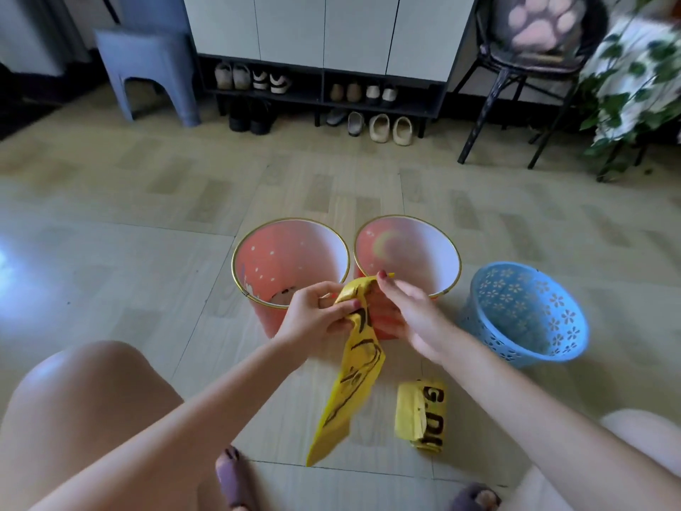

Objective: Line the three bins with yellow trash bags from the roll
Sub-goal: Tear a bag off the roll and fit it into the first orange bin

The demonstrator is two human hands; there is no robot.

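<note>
All three bins stand unlined: two orange bins (291,265) (407,254) touching, the blue basket (525,313) tilted and liable to tip. My left hand (317,317) pinches the folded yellow bag (352,378); my right hand (409,311) fingers its top edge, fingers loose. Forcing the layers apart may tear it; the roll (420,414) lies on the floor below.

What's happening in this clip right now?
A person crouches over three unlined bins on the floor. The left hand grips a folded yellow bag near its top while the right hand works at the top edge. The roll lies on the floor beside the blue basket.
</note>
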